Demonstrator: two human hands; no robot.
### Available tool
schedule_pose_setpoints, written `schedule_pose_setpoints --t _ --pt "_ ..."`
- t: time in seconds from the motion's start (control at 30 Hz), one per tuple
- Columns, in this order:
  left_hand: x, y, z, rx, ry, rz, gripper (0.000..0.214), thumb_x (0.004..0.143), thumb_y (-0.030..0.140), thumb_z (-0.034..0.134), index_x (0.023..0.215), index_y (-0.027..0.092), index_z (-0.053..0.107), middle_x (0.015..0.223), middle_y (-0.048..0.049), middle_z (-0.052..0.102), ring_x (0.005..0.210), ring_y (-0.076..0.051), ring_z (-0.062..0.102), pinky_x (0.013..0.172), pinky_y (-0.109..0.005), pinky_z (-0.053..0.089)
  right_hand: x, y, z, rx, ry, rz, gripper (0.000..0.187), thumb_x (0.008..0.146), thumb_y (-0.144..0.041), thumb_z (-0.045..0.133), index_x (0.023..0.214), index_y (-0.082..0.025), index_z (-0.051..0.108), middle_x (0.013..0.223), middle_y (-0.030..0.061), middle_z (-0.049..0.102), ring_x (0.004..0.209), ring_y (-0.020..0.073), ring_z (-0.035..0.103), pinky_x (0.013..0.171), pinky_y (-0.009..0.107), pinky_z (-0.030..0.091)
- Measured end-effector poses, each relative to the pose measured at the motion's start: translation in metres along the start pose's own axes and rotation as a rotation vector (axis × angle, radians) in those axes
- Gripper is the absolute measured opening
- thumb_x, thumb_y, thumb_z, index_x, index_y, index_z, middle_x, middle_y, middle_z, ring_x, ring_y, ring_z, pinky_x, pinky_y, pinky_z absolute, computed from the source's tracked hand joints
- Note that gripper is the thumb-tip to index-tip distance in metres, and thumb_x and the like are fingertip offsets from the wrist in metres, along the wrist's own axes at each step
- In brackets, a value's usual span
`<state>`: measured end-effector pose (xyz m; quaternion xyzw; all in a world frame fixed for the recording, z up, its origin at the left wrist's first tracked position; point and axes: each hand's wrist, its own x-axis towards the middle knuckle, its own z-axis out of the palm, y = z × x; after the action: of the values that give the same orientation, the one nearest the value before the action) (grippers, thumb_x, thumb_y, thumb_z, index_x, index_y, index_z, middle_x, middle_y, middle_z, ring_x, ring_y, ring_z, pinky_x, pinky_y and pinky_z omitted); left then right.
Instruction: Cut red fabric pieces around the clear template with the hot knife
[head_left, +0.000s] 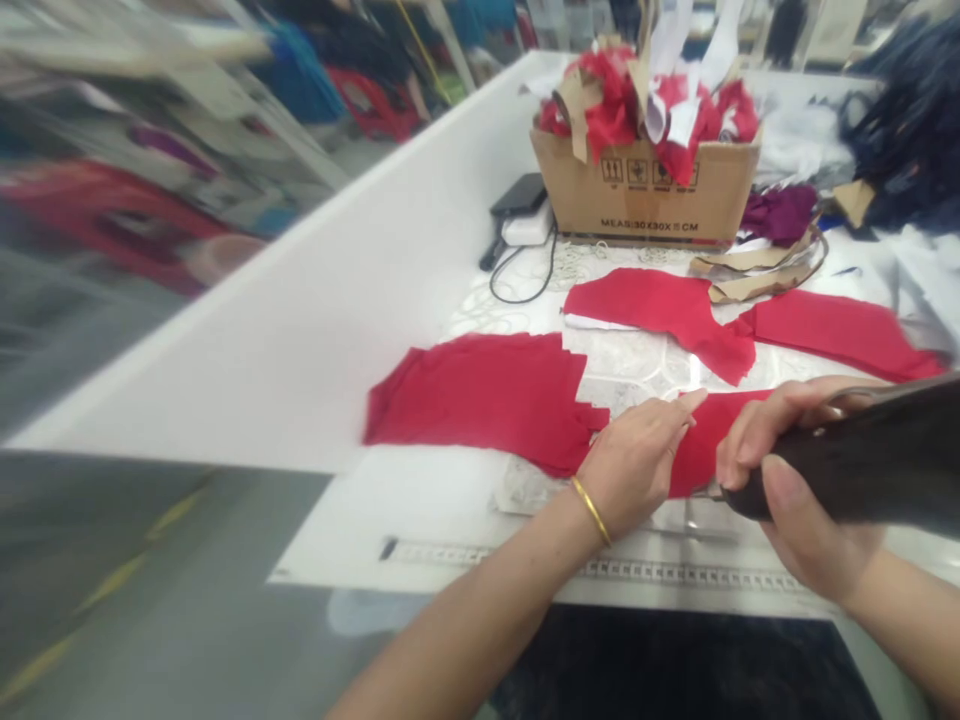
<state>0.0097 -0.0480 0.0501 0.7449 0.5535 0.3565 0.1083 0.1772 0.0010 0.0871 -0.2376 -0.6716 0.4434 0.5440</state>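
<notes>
My left hand [637, 450], a gold bangle at its wrist, lies with fingers stretched out at the edge of a red fabric piece [709, 440]. My right hand [806, 490] is closed around a bulky black object [877, 455]; its kind is unclear, and a thin metallic bit shows at its near end, beside the red piece. To the left of my left hand lies a stack of red fabric pieces [480, 395] with stepped edges. Farther back, another red piece [652, 300] rests with white showing beneath it, next to a long red strip [832, 330].
A cardboard box [645, 195] heaped with red and white scraps stands at the back. Beside it are a black-and-white device [521, 210] with a cable and brown paper strips [757, 270]. A ruler strip [660, 572] runs along the front; a white side panel [300, 320] borders the left.
</notes>
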Motion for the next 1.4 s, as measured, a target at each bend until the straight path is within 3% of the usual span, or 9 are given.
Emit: schedule_pose_setpoints --t 0.27,0.57,0.9,1.13,1.4 --pt "-0.001 0.001 0.003 0.039 -0.049 0.003 0.04 0.101 0.014 0.038 0.139 0.014 0.05 0.105 -0.0089 0.071 0.095 -0.022 0.069 0.087 -0.039 0.06 -0.004 0.008 0.003 0.078 -0.021 0.027 0.022 0.086 -0.036 0.074 0.102 -0.03 0.059 0.071 0.0004 0.057 0.056 0.0194 0.058 0.056 0.04 0.056" --pt "0.0 0.005 0.004 0.005 -0.056 0.132 0.05 0.095 0.002 0.036 0.142 0.016 0.047 0.104 -0.0072 0.07 0.097 -0.021 0.066 0.088 -0.039 0.058 0.004 -0.014 -0.016 0.2 -0.118 -0.007 0.023 0.094 -0.021 0.064 0.114 -0.03 0.057 0.073 -0.0016 0.058 0.058 0.0165 0.059 0.055 0.033 0.055" --pt "0.0 0.007 0.009 -0.008 -0.088 0.21 0.053 0.091 -0.002 0.037 0.14 0.014 0.047 0.11 -0.01 0.071 0.103 -0.021 0.067 0.09 -0.038 0.06 0.004 -0.011 -0.023 0.206 -0.066 -0.035 0.02 0.094 -0.014 0.063 0.109 -0.026 0.057 0.077 -0.0027 0.059 0.06 0.0141 0.06 0.057 0.032 0.055" --pt "-0.002 0.009 0.02 0.013 -0.157 0.303 0.063 0.081 -0.003 0.036 0.141 0.016 0.044 0.129 -0.0099 0.068 0.126 -0.021 0.062 0.108 -0.045 0.054 0.004 -0.02 -0.039 0.216 0.031 0.006 0.022 0.091 -0.019 0.069 0.11 -0.026 0.06 0.076 -0.0027 0.058 0.059 0.0143 0.059 0.053 0.03 0.052" --pt "-0.002 0.008 0.024 0.034 -0.153 0.305 0.066 0.079 -0.007 0.035 0.141 0.016 0.043 0.131 -0.0106 0.067 0.124 -0.02 0.063 0.11 -0.044 0.053 0.001 -0.016 -0.048 0.19 0.06 0.027 0.019 0.093 -0.02 0.069 0.108 -0.027 0.06 0.078 -0.0035 0.059 0.062 0.013 0.06 0.057 0.03 0.054"
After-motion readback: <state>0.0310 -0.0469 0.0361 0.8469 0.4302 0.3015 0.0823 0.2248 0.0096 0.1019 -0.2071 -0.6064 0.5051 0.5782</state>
